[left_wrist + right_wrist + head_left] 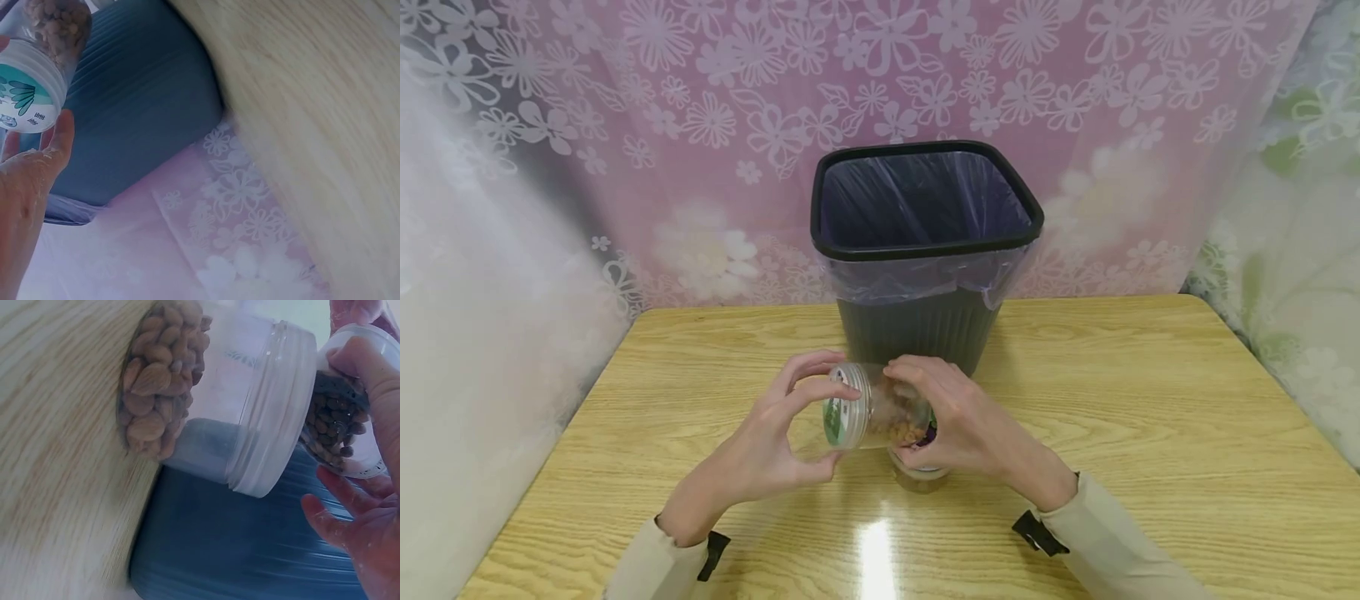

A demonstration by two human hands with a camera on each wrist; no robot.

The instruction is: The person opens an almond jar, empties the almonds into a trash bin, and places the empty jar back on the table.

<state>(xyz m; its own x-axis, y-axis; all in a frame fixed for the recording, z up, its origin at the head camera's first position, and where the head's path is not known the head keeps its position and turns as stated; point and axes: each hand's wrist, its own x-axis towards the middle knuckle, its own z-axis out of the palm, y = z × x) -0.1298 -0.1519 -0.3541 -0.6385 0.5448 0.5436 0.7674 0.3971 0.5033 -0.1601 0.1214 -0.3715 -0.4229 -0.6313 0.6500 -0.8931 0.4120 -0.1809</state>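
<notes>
A clear plastic jar (887,408) lies on its side in the air between both hands, just in front of the bin. Small brown pieces, perhaps nuts, sit inside it. Its lid (31,94), with a green and white label, faces left. My left hand (767,433) curls its fingers and thumb around the lid end. With my right hand (958,417), I grip the jar's other end. Below stands a second clear jar (219,381), upright on the table and holding almonds. In the head view, the right hand and the held jar partly cover it.
A dark bin (917,329) with a black rim and a purple liner stands behind the hands. The wood-grain table (1120,400) reaches to flowered curtains (730,108) at the back and sides.
</notes>
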